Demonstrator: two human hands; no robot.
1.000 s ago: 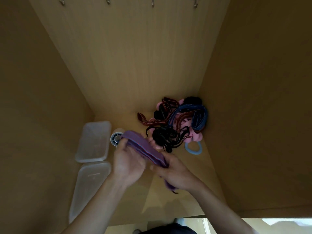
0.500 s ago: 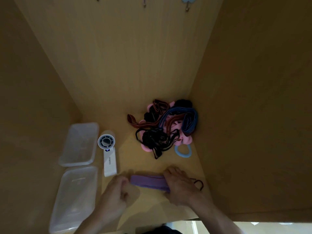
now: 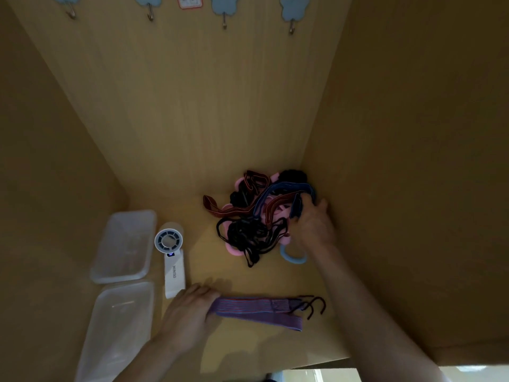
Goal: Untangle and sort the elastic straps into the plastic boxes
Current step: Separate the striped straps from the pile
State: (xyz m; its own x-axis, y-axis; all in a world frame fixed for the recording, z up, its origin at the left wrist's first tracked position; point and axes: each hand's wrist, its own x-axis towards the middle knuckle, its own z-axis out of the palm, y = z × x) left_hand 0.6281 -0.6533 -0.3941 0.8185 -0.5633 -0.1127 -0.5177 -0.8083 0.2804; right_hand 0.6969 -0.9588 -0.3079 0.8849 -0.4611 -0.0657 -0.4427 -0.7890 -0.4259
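Head view — steep downward look into cupboard (image 3: 192, 119), near.

Interior of a wooden cupboard compartment, probably in a home. The space is enclosed by light wood-grain panels (image 3: 192, 106) at the back and on both sides. Blue cloud-shaped adhesive hooks (image 3: 224, 6) are fixed along the back. A handheld fan (image 3: 172, 255) and clear plastic boxes (image 3: 124, 245) are kept on the shelf (image 3: 209, 271).

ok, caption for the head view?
Left hand rests on the purple strap; right hand reaches the blue strap in the tangled pile.
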